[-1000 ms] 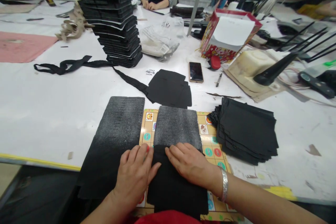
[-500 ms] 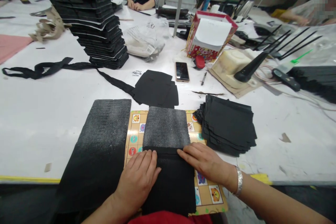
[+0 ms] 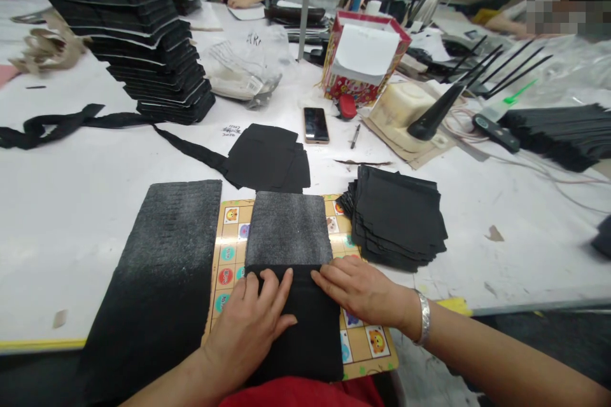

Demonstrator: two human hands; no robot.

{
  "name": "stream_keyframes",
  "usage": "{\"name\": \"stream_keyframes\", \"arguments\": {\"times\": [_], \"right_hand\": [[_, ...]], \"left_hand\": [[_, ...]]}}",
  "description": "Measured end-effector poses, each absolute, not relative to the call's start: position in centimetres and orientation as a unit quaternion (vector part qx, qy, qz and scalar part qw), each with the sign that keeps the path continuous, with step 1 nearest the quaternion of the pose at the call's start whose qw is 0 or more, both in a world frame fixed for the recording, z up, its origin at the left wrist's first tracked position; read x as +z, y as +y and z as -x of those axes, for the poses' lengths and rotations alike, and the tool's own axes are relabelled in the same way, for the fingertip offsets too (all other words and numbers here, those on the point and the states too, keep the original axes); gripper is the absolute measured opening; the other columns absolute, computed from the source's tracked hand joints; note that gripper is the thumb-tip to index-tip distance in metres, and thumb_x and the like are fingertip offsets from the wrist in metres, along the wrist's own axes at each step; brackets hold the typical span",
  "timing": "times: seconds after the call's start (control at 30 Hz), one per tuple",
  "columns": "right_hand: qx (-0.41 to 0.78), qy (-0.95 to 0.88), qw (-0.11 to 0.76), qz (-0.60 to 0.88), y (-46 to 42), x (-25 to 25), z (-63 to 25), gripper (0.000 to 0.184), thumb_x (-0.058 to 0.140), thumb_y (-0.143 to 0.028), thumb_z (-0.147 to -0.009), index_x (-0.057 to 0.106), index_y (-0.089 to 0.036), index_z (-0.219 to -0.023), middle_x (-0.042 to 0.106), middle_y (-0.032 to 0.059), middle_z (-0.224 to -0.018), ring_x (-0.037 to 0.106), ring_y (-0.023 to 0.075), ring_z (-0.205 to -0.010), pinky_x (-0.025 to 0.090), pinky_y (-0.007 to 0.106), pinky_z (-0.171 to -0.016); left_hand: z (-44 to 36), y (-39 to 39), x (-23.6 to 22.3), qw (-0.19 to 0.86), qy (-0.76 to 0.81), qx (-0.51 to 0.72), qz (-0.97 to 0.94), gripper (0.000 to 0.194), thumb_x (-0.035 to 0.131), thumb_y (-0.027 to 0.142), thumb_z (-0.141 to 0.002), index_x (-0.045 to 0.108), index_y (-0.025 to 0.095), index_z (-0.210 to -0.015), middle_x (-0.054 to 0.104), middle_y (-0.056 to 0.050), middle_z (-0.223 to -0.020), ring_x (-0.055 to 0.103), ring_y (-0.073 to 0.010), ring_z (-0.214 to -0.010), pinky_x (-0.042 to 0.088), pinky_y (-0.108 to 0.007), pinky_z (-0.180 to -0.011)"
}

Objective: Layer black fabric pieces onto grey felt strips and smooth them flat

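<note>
Left hand (image 3: 245, 331) and right hand (image 3: 363, 292) are both just flat and open on the fuzzy black panel (image 3: 289, 229), no real grip on it. Panel sits on a printed board (image 3: 224, 267), with a wider panel (image 3: 153, 267) hard against its left edge and a black stack (image 3: 396, 216) just right, so not much room either side.

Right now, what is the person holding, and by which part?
Nothing is gripped: the left hand and right hand lie flat on a black sheet, fingers near its upper edge.
</note>
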State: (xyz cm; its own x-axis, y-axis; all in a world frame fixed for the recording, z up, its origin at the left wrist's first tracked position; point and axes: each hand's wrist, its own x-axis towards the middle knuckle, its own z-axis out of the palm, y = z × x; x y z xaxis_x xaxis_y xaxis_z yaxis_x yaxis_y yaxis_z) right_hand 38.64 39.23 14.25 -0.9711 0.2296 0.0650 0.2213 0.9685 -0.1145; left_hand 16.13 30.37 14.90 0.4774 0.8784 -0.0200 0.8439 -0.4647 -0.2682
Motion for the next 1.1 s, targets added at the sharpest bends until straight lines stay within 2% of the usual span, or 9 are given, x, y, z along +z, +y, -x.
{"name": "stream_keyframes", "arguments": {"times": [0.2, 0.3, 0.37, 0.47, 0.57, 0.63, 0.77, 0.93, 1.1], "right_hand": [[0.015, -0.99, 0.037, 0.136, 39.2, 14.7, -41.7, 0.032, 0.031, -0.011, -0.092, 0.054, -0.005, -0.114, 0.059, 0.0119, -0.09, 0.051, 0.0194, -0.078, 0.045, 0.035, -0.069], [-0.011, -0.978, 0.08, 0.195, 38.7, 15.2, -42.0, 0.029, 0.033, -0.012, -0.092, 0.056, -0.007, -0.11, 0.06, 0.0129, -0.091, 0.052, 0.0199, -0.082, 0.044, 0.035, -0.07], [-0.014, -0.968, 0.109, 0.225, 38.0, 15.2, -40.4, 0.03, 0.034, -0.012, -0.092, 0.053, -0.007, -0.115, 0.06, 0.0132, -0.095, 0.052, 0.0204, -0.085, 0.043, 0.035, -0.072], [0.015, -0.967, 0.104, 0.232, 36.9, 14.8, -36.8, 0.034, 0.035, -0.015, -0.092, 0.049, -0.008, -0.122, 0.059, 0.0125, -0.1, 0.051, 0.0211, -0.089, 0.042, 0.035, -0.075], [0.022, -0.97, 0.071, 0.233, 36.1, 14.3, -35.2, 0.035, 0.039, -0.014, -0.089, 0.05, -0.006, -0.121, 0.059, 0.0131, -0.101, 0.05, 0.0227, -0.089, 0.042, 0.036, -0.073], [0.008, -0.967, 0.064, 0.247, 36.0, 14.2, -35.7, 0.033, 0.042, -0.01, -0.086, 0.053, -0.005, -0.117, 0.059, 0.0134, -0.098, 0.05, 0.0228, -0.086, 0.041, 0.036, -0.072], [0.036, -0.946, 0.086, 0.311, 36.7, 14.6, -36.1, 0.025, 0.046, -0.007, -0.083, 0.059, -0.012, -0.103, 0.059, 0.0093, -0.088, 0.049, 0.0196, -0.079, 0.039, 0.034, -0.072], [0.11, -0.915, 0.065, 0.382, 38.1, 15.2, -31.9, 0.007, 0.052, -0.016, -0.085, 0.059, -0.017, -0.088, 0.055, 0.0055, -0.085, 0.047, 0.0173, -0.077, 0.037, 0.03, -0.071], [0.079, -0.923, 0.057, 0.372, 38.4, 15.0, -30.5, 0.009, 0.052, -0.016, -0.086, 0.055, -0.019, -0.078, 0.053, 0.0031, -0.079, 0.043, 0.0177, -0.072, 0.033, 0.031, -0.066]], "left_hand": [[-16.2, 30.8, 15.1, 0.121, -0.486, 0.095, 0.86, 0.06, 0.044, 0.055, -0.083, 0.043, 0.02, -0.132, 0.058, -0.012, -0.1, 0.056, -0.0253, -0.079, 0.045, -0.037, -0.067], [-16.4, 30.8, 15.0, 0.125, -0.485, 0.091, 0.861, 0.061, 0.046, 0.056, -0.081, 0.045, 0.019, -0.131, 0.059, -0.012, -0.098, 0.056, -0.0253, -0.077, 0.044, -0.037, -0.064], [-16.5, 30.8, 14.9, 0.125, -0.491, 0.082, 0.858, 0.063, 0.048, 0.056, -0.08, 0.046, 0.019, -0.13, 0.059, -0.012, -0.097, 0.056, -0.0257, -0.077, 0.044, -0.037, -0.064], [-16.2, 30.6, 14.6, 0.116, -0.506, 0.049, 0.853, 0.064, 0.053, 0.058, -0.077, 0.05, 0.017, -0.127, 0.06, -0.011, -0.1, 0.055, -0.0267, -0.083, 0.043, -0.039, -0.068], [-14.8, 30.1, 14.3, 0.108, -0.517, -0.001, 0.849, 0.061, 0.055, 0.056, -0.077, 0.054, 0.015, -0.122, 0.062, -0.01, -0.107, 0.052, -0.028, -0.096, 0.041, -0.042, -0.08], [-13.6, 29.6, 14.0, 0.114, -0.53, -0.032, 0.84, 0.056, 0.051, 0.053, -0.081, 0.055, 0.013, -0.121, 0.062, -0.01, -0.111, 0.051, -0.0281, -0.102, 0.038, -0.043, -0.087], [-12.1, 29.2, 13.2, 0.113, -0.563, -0.094, 0.813, 0.046, 0.043, 0.045, -0.088, 0.058, 0.012, -0.116, 0.062, -0.011, -0.114, 0.052, -0.0256, -0.106, 0.037, -0.04, -0.087], [-12.5, 30.5, 12.9, 0.067, -0.585, -0.15, 0.794, 0.031, 0.051, 0.031, -0.086, 0.059, 0.015, -0.111, 0.064, -0.008, -0.104, 0.055, -0.0219, -0.098, 0.039, -0.036, -0.086], [-12.3, 32.3, 14.0, -0.024, -0.614, -0.103, 0.782, 0.042, 0.065, 0.031, -0.076, 0.055, 0.026, -0.117, 0.059, -0.005, -0.111, 0.052, -0.0238, -0.101, 0.042, -0.038, -0.083]]}}
